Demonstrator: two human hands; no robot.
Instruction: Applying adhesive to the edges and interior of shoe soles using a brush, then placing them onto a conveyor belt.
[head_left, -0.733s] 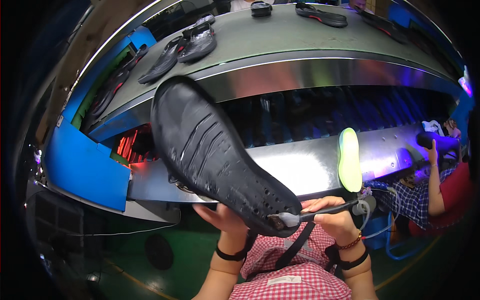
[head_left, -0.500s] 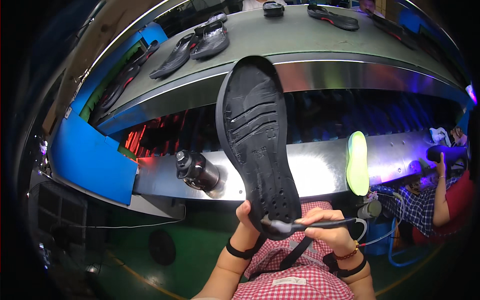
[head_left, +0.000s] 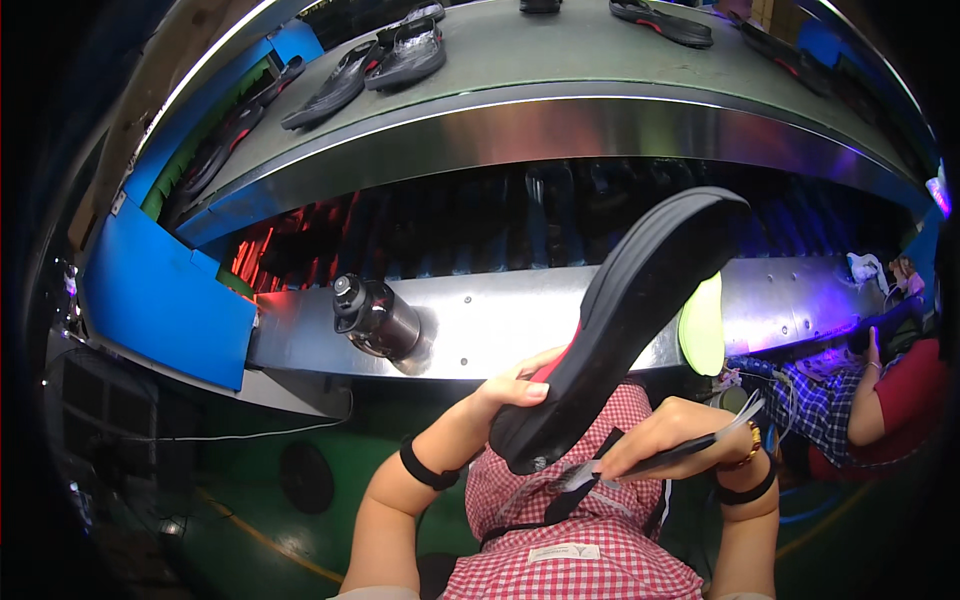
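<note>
A long black shoe sole (head_left: 632, 300) is tilted up to the right in front of me, its sidewall turned toward me. My left hand (head_left: 515, 388) grips it near the lower end, thumb on the side, with a bit of red showing beside the fingers. In my right hand (head_left: 672, 432) is a dark-handled brush (head_left: 675, 458), a clear thin tube running from its back end. The brush's pale tip lies just right of the sole's lower end, where a small whitish wet spot shows; whether they touch I cannot tell.
A dark bottle (head_left: 378, 318) stands on the metal ledge (head_left: 480, 320). The yellow-green insole-shaped piece (head_left: 703, 330) lies partly behind the sole. Black shoe parts, such as one shoe upper (head_left: 408, 55), rest on the conveyor belt (head_left: 510, 60). A co-worker's arm (head_left: 868, 400) is at right.
The sole has turned from its broad face to its side and leans right. My right hand has drawn the brush off the sole's face, slightly lower and to the right.
</note>
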